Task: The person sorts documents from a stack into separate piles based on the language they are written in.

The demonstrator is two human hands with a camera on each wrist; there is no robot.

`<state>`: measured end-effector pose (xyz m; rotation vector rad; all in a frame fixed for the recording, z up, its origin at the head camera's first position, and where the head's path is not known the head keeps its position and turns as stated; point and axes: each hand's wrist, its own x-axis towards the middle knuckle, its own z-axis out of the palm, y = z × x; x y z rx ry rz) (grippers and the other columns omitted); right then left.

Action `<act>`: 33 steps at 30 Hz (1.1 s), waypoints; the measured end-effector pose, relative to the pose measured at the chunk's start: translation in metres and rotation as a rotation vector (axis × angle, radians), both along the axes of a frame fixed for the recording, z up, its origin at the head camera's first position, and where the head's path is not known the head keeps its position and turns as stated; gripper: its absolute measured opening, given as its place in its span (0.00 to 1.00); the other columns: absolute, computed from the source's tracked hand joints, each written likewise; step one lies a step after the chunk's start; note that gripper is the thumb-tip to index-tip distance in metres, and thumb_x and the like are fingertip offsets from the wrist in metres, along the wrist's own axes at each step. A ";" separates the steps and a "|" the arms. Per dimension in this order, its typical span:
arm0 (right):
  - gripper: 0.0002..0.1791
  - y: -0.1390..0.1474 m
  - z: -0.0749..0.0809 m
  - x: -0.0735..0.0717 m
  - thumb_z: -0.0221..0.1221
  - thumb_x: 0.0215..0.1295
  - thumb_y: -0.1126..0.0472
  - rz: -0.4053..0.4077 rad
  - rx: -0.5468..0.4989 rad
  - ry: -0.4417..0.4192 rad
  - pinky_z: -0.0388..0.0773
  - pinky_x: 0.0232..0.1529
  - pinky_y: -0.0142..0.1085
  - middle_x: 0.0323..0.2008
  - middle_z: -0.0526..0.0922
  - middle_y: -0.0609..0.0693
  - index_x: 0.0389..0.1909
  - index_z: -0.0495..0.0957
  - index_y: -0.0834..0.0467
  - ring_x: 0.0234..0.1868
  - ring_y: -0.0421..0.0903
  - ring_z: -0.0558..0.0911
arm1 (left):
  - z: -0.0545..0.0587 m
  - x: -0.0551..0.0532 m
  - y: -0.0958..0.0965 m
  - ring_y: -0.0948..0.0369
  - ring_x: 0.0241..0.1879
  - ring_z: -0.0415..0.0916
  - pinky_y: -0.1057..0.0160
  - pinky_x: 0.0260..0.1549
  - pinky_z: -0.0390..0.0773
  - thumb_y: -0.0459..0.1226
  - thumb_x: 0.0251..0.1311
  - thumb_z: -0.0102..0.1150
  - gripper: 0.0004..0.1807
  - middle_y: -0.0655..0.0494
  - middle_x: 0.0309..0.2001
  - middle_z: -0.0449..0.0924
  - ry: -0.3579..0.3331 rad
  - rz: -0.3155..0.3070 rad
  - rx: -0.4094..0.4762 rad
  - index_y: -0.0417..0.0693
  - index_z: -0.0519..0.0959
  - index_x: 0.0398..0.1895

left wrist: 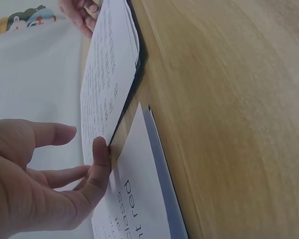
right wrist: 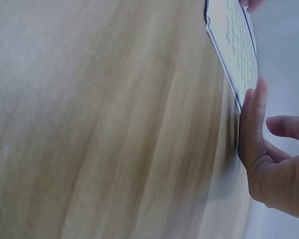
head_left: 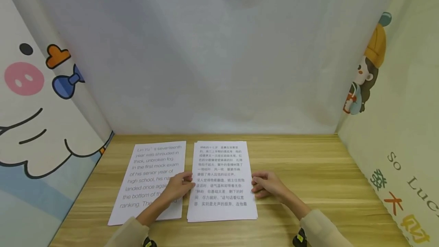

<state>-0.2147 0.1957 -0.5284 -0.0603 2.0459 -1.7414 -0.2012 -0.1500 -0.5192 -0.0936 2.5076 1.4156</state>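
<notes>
Left hand [head_left: 176,187] and right hand [head_left: 269,184] stand at opposite long edges of the stack of Chinese-printed pages [head_left: 221,182], fingertips against the paper. From where I stand, both look loosely open: fingers gently bent, each thumb well apart from the fingers, neither gripping a sheet. The stack lies flat between them, near the middle of the desk [head_left: 308,193], its print facing up; its sheets are not quite flush, and edges of lower ones peek out at a couple of corners.

Just to the left, with a narrow strip of wood between, sits the stack of English-printed pages [head_left: 147,178], set a little askew. The left hand and forearm reach across it, hiding part of the large lettering.

Pale sleeves [head_left: 322,228] come in from the near side, and a dark band [head_left: 300,237] with yellow marks shows below the right cuff. Behind the desk hangs a plain greyish-white backdrop [head_left: 223,56]. To the left is a cartoon with a pink snout [head_left: 24,79]; to the right, a drawn figure in a yellow hat [head_left: 375,47].
</notes>
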 end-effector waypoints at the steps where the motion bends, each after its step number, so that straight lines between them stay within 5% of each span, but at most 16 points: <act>1: 0.27 0.000 0.000 0.000 0.49 0.78 0.64 0.003 0.000 0.001 0.89 0.36 0.34 0.45 0.82 0.58 0.68 0.62 0.80 0.34 0.40 0.87 | 0.000 0.000 0.000 0.61 0.29 0.76 0.66 0.27 0.79 0.33 0.63 0.60 0.30 0.44 0.51 0.79 0.003 0.000 -0.007 0.32 0.70 0.68; 8: 0.25 -0.002 0.000 0.000 0.50 0.78 0.65 0.000 0.001 -0.004 0.88 0.35 0.33 0.43 0.82 0.57 0.66 0.64 0.80 0.33 0.40 0.87 | 0.000 -0.002 0.004 0.62 0.23 0.73 0.69 0.22 0.73 0.33 0.64 0.60 0.24 0.50 0.38 0.78 0.005 -0.016 -0.061 0.33 0.76 0.63; 21: 0.24 -0.002 0.001 0.001 0.49 0.78 0.65 -0.001 -0.002 0.013 0.88 0.34 0.33 0.41 0.82 0.56 0.65 0.66 0.80 0.33 0.40 0.86 | -0.001 -0.001 0.003 0.62 0.27 0.74 0.69 0.26 0.74 0.33 0.64 0.60 0.28 0.49 0.41 0.77 -0.026 -0.013 -0.053 0.31 0.72 0.67; 27: 0.22 -0.004 0.001 0.001 0.53 0.76 0.64 -0.080 0.045 0.033 0.87 0.32 0.32 0.40 0.84 0.56 0.62 0.72 0.77 0.33 0.40 0.84 | -0.001 -0.002 0.003 0.60 0.33 0.77 0.66 0.30 0.80 0.33 0.63 0.61 0.26 0.45 0.48 0.79 -0.003 0.028 -0.026 0.34 0.74 0.65; 33: 0.22 -0.008 -0.002 -0.001 0.59 0.72 0.64 -0.144 0.052 0.043 0.88 0.34 0.32 0.38 0.88 0.57 0.59 0.74 0.76 0.33 0.41 0.87 | -0.001 -0.002 0.003 0.60 0.33 0.79 0.64 0.31 0.82 0.32 0.62 0.62 0.22 0.45 0.45 0.83 0.030 0.053 0.032 0.35 0.76 0.59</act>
